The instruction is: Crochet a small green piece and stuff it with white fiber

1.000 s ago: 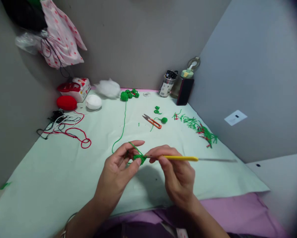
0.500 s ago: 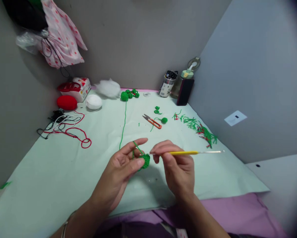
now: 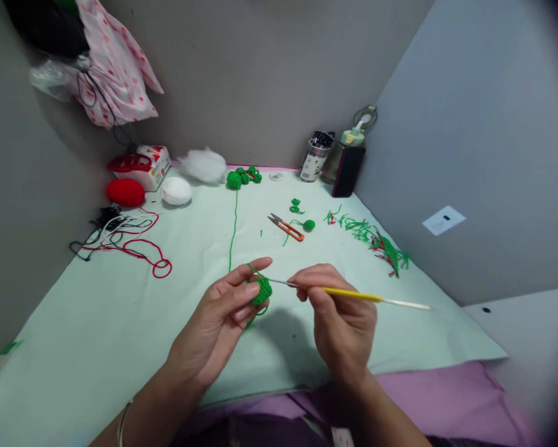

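Between the thumb and fingers of my left hand (image 3: 220, 313) is a small green crochet piece (image 3: 262, 292). Green yarn (image 3: 233, 239) runs from the green yarn ball (image 3: 234, 180) at the back to this hand and passes over the raised index finger. My right hand (image 3: 341, 313) grips a crochet hook (image 3: 353, 293) with a yellow handle and metal ends, pen-fashion. The hook's left tip meets the upper edge of the piece; its exact place in the stitches is too small to tell. A loose green strand (image 3: 259, 315) hangs below the piece.
Orange-handled thread snips (image 3: 288, 228) lie beyond my hands, near a small green ball (image 3: 309, 225). Yarn scraps (image 3: 376, 242) are strewn at right. Red yarn (image 3: 126, 192), white yarn (image 3: 176, 191) and stuffing (image 3: 204, 166) sit back left. A phone (image 3: 348, 172) leans against a bottle (image 3: 352, 138).
The green piece has shifted slightly left and up and turned, showing more of its stitched side. My right hand has moved a little right, and the hook's far end tilts lower.
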